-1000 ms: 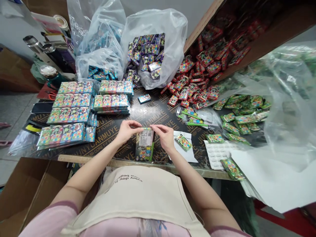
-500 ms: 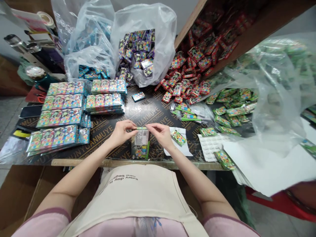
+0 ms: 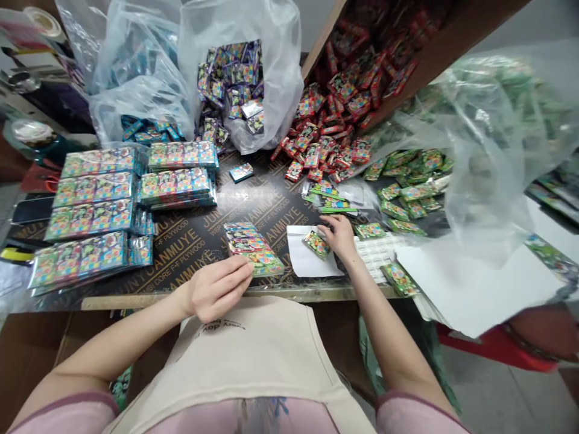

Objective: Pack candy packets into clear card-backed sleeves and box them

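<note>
My left hand point(image 3: 221, 286) is closed on the near end of a pack of small colourful boxes point(image 3: 251, 241), a row with purple, red and green fronts, tilted on the dark tabletop near its front edge. My right hand point(image 3: 339, 236) is over a sheet of white paper point(image 3: 301, 265), its fingers curved and apart. They are at the right side of a single small green box point(image 3: 316, 244) lying on that paper; whether they touch it is hard to tell.
Stacked finished-looking packs point(image 3: 90, 217) stand on the left. Behind are plastic bags of blue boxes point(image 3: 151, 129) and purple boxes point(image 3: 235, 78), then heaped red boxes point(image 3: 321, 144). Green boxes point(image 3: 407, 181) spill from a bag at right, beside a white sticker sheet point(image 3: 373, 256) and flat green-edged sleeves point(image 3: 332, 199).
The pack has been turned so its colourful box fronts face up and is now in my left hand only. My right hand has let go and moved right to the single green box.
</note>
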A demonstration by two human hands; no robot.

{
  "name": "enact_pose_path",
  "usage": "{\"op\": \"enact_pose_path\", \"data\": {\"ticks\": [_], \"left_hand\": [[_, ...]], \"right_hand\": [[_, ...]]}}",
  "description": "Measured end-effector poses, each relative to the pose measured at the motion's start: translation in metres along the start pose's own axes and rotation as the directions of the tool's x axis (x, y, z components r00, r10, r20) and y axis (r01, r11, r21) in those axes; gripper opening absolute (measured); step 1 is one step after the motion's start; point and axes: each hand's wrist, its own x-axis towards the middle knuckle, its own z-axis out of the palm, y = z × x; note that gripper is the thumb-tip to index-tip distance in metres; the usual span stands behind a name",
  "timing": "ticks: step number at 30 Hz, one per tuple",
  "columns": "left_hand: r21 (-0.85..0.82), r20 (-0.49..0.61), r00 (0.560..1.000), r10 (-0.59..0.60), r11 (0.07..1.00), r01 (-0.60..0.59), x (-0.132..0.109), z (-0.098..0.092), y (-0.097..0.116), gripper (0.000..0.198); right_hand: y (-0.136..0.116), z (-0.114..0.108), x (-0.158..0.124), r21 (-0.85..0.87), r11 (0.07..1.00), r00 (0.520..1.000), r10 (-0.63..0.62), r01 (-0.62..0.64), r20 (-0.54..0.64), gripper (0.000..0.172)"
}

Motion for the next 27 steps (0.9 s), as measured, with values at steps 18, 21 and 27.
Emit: {"op": "enact_pose_path", "data": {"ticks": [18, 21, 27], "left_hand": [[-0.264, 0.143, 0.727, -0.672, 0.682, 0.682, -0.009, 0.041, -0.052, 0.015], [-0.265, 0.187, 0.692, -0.697, 0.642, 0.719, -0.008, 0.049, -0.064, 0.011], [-0.28, 0.149, 0.616, -0.773, 0.565, 0.776, -0.007, 0.055, -0.068, 0.005]], "right_hand": [[0.004, 0.01, -0.013, -0.049, 0.989, 0.987, -0.132, 0.137, 0.096, 0.016], [0.003, 0.01, -0.011, -0.037, 0.997, 0.993, -0.065, 0.069, 0.098, 0.011], [-0.008, 0.003, -0.002, 0.12, 0.969, 0.976, 0.22, -0.217, -0.008, 0.005]]}}
